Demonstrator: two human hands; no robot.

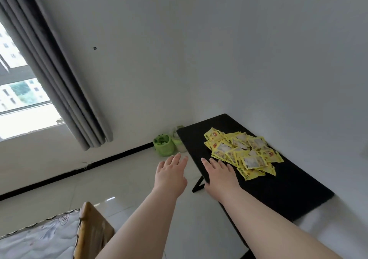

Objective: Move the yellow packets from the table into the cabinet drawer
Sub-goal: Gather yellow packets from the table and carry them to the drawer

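Both hands reaching for packets, task barely begun.
Left hand and right hand are spreading flat, holding nothing; heap of yellow foil packets is sitting on black rectangular table; drawer unseen.

One black table stands by the wall. On it lies a single heap of yellow packets, well over a dozen, too overlapped to count exactly. Two hands are out: one left hand, one right hand. In the corner sit two containers: one green bag and one pale jar. There is also one curtain, one window and one mattress.
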